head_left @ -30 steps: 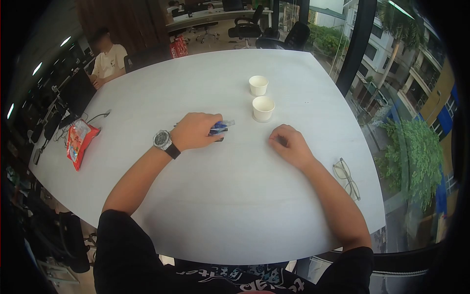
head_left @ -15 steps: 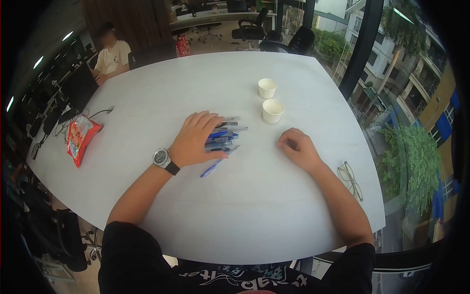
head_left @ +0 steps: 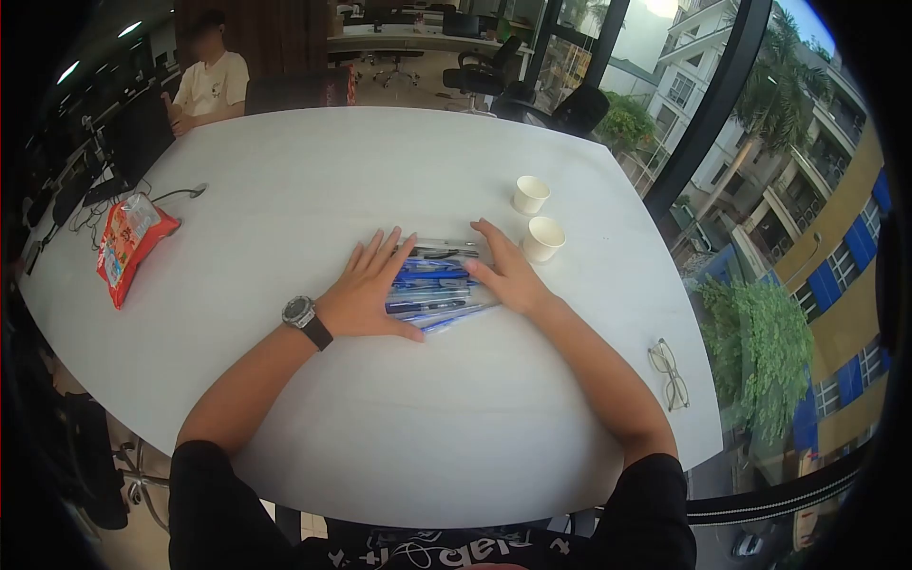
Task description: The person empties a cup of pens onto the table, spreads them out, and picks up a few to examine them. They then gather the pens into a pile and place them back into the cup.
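Several pens (head_left: 432,285), mostly blue with a few dark or clear ones, lie side by side in a loose bunch on the white table (head_left: 456,408). My left hand (head_left: 366,294), a watch (head_left: 304,316) on its wrist, rests spread against the left ends of the pens. At their right ends is my right hand (head_left: 513,275), fingers apart, with its thumb by the pens. Neither hand grips a pen. Just beyond my right hand stands a white paper cup (head_left: 544,239), and a second paper cup (head_left: 532,195) stands behind it.
Eyeglasses (head_left: 669,373) lie near the right edge. A red snack bag (head_left: 133,245) sits at the left, beside a cable and a monitor (head_left: 141,133). Across the table's far left corner a person (head_left: 211,85) sits. Windows line the right side.
My right hand has moved left to the pens and its fingers have opened. The pens now lie more evenly, with the stray blue pen closer to the bunch. The camera view has shifted slightly.
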### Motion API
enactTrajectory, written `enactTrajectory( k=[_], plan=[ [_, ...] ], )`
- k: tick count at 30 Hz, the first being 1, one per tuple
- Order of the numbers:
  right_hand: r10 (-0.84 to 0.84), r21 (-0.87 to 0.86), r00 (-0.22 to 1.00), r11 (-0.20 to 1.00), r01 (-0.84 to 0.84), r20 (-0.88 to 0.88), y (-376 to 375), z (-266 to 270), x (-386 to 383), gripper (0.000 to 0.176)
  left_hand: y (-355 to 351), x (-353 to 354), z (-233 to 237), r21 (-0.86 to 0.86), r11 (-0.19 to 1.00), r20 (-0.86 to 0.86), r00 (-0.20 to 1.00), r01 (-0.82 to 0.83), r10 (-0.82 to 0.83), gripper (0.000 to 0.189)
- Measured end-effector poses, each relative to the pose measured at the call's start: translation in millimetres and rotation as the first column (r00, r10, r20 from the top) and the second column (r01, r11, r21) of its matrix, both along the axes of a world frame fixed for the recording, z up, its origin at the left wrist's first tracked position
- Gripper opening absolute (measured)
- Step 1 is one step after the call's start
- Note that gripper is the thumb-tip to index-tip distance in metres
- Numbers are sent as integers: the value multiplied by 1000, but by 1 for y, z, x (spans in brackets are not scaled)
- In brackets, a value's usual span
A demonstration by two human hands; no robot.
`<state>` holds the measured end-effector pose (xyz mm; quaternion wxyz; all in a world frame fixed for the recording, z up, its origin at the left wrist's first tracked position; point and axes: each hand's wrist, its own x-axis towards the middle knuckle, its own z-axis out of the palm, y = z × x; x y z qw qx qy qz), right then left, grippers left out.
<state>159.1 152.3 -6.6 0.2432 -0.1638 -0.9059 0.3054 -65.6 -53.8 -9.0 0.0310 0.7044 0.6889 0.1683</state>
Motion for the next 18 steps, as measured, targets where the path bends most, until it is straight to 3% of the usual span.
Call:
enactTrajectory(
  k=[1,5,6,8,10,11,12,13,15,17,18],
  plan=[
    [15,-182,999,983,-9,30,2,3,-8,88,6,0,0,9,1000,-4,1000,0,0,148],
    [115,70,986,990,-124,117,-3,1,-9,83,11,3,1,-80,997,-25,1000,6,-8,142],
    [152,-107,988,983,-147,39,-9,2,-7,78,11,4,4,-77,997,-15,1000,12,-13,140],
    [158,-209,987,965,-161,-32,-14,0,-9,76,13,-1,5,-72,997,-9,1000,20,-21,138],
    [150,-303,984,937,-173,-98,-14,-2,-5,73,12,-9,1,90,994,275,958,58,-81,118],
    [60,-375,992,922,-98,-112,-9,0,-2,70,13,-11,-1,86,994,281,956,65,-86,118],
    [-30,-441,992,897,-28,-122,-5,1,0,68,16,-13,0,119,993,583,811,-17,-56,109],
    [-33,-440,992,898,-25,-124,-4,2,3,68,17,-14,2,123,987,818,574,-106,-40,101],
    [-207,-484,970,867,121,-129,-6,-2,6,64,21,-7,2,100,983,853,522,-155,-4,96],
    [-234,-520,962,844,128,-143,-26,1,-3,64,27,9,1,43,967,915,398,-251,63,89],
    [-274,-558,949,818,143,-159,-36,2,-8,63,30,17,-1,37,967,916,396,-250,67,89]
  ],
)
